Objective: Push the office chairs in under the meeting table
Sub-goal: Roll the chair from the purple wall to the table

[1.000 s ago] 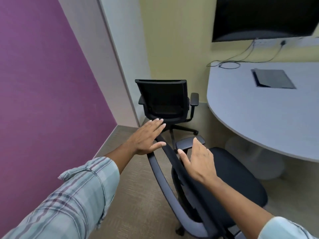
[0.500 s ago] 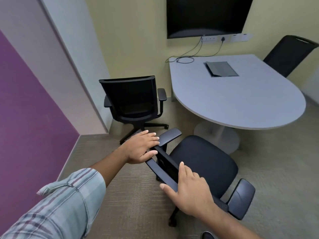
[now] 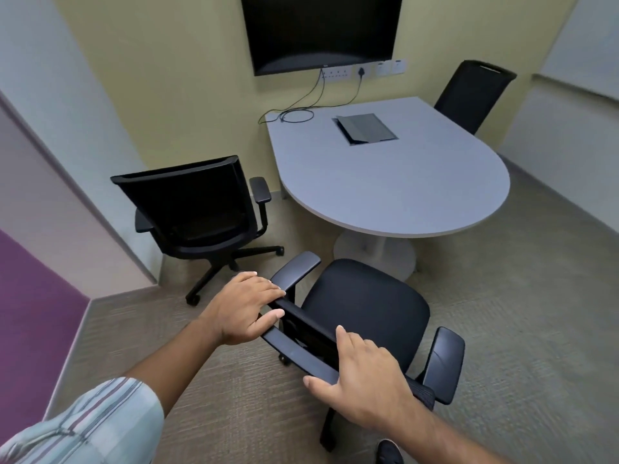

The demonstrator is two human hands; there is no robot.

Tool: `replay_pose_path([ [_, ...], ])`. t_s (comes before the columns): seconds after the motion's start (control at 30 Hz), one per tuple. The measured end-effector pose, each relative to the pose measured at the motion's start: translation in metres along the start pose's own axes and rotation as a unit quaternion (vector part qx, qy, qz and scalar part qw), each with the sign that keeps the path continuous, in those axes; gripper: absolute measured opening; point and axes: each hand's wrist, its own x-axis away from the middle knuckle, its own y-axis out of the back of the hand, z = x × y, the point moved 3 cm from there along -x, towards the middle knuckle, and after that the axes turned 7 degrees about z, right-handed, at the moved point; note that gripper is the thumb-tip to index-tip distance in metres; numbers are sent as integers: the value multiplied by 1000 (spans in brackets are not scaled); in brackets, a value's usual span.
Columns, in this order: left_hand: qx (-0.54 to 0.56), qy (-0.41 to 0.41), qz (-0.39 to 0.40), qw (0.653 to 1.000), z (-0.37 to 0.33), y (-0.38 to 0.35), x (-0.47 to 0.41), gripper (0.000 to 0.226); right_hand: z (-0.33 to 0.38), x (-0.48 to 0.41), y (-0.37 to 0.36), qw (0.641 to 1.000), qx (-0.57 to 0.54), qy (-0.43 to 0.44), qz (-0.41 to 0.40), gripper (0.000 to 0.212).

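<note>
Left hand [image 3: 243,306] and right hand [image 3: 363,380] gripping nearest office chair's backrest [image 3: 301,349], seat facing worktop [image 3: 395,182], second chair [image 3: 191,209] left of worktop

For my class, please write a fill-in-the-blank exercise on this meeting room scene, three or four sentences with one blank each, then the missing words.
1. Both hands, left hand and right hand, grip the top of the near chair's ____.
2. The screen hangs on the ____.
3. Counting all that show, there are ____ chairs in the room.
4. The meeting table stands on a single round ____.

Missing words: backrest; wall; three; pedestal
</note>
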Motion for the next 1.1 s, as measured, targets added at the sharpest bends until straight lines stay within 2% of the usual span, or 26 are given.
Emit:
replay_pose_path([
  [0.2,12,3,-20,1000,-29,-2,-29,65,-42,1,19,1000,10,5,3,107],
  [0.4,0,36,-45,998,-73,-4,-57,64,-99,2,46,999,10,33,-17,108],
  [0.5,-1,39,-25,999,-92,-2,-74,70,-126,3,61,999,24,39,-16,110],
  [0.6,2,11,32,999,-101,2,-97,88,-150,5,73,998,52,30,-25,107],
  [0.67,9,-13,48,999,-103,7,-112,90,-163,6,79,998,59,26,-24,106],
  [0.8,10,-28,42,999,-116,6,-137,96,-190,7,89,999,45,19,-13,107],
  [1.1,18,-1,32,999,-156,2,-169,100,-256,-7,110,998,41,42,2,104],
])
